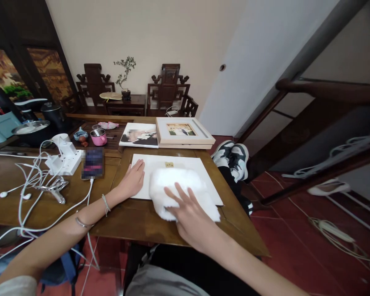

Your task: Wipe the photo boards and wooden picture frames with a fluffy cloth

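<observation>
One white fluffy cloth [165, 177], spread over the middle and near right part of a white board [152, 161], its near side overhanging onto the table [135, 218]. One right hand [188, 209], palm down on the cloth, fingers fanned out; I see no pinch or fold held. One left hand [135, 181], fingers extended on the board's left side, grasping nothing. One small gold tab [169, 164] on the board, just beyond the cloth. Progress, as I judge it from my remote seat: the board is laid flat and steadied, the cloth is in place, and wiping looks to be under way. The far strip and left side lie outside the cloth; whether they have been wiped I cannot tell, so I enter them as possibly left. Edges and room: beyond the board, one photo print [142, 142] and one stack of frames [188, 142], near enough to limit a far stroke. To the left, one phone [92, 163] on a charging cable [91, 181], past the left forearm. To the right, a strip of bare wood, then the table's edge, with a pair of shoes [234, 156] beyond. Nearside, bare wood to the rim: my roomiest direction.
</observation>
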A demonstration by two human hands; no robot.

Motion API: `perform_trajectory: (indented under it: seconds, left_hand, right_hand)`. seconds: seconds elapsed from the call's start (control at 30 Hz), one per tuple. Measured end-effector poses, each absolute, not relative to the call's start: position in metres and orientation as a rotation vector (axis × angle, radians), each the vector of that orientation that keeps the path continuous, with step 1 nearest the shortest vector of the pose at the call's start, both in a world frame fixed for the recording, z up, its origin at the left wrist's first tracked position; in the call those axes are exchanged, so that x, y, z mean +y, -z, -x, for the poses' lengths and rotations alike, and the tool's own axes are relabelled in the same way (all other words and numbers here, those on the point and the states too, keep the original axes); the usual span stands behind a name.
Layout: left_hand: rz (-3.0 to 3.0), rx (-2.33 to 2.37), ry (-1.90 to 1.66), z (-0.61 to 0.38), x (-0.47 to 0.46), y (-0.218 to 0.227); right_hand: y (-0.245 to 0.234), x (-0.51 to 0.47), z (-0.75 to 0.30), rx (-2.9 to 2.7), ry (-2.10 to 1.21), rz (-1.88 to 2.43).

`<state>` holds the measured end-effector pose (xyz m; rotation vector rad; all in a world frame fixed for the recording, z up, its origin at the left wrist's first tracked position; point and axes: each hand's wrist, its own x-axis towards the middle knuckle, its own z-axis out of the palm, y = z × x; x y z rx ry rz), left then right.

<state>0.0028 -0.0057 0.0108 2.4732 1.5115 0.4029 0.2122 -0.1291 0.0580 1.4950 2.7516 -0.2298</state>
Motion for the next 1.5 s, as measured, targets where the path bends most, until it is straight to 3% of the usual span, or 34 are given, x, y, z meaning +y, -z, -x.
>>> perform_trajectory:
  seconds: [0.17, 0.5, 0.83, 1.03, 1.27, 1.4, 1.5]
  left_hand:
    - [-2.466, 1.524, -0.4, -0.003, -0.006, -0.01]
    - [-2.453, 1.484, -0.435, 0.001, -0.001, -0.006]
    - [-2.483, 1.511, -0.359, -0.001, -0.003, -0.009]
    - [-2.504, 1.498, -0.393, -0.001, -0.003, -0.006]
    - [-2.201, 1.521, -0.728, 0.001, 0.005, -0.006]
    - [-1.894, 1.52, -1.078, 0.003, 0.008, -0.013]
    - [-1.83, 1.515, -1.119, 0.001, 0.004, -0.017]
  right_hand:
    - [-0.063, -0.134, -0.22, 2.775, 0.31, -1.411]
    - [-0.059, -0.011, -0.179, 2.676, -0.077, -1.597]
    - [-0.059, -0.128, -0.193, 2.786, 0.064, -1.339]
    - [-0.064, -0.1, -0.197, 2.767, 0.1, -1.429]
    - [-0.059, -0.024, -0.16, 2.624, -0.089, -1.705]
    - [-0.055, -0.041, -0.143, 2.694, -0.044, -1.544]
    - [-0.058, -0.072, -0.155, 2.841, 0.048, -1.295]
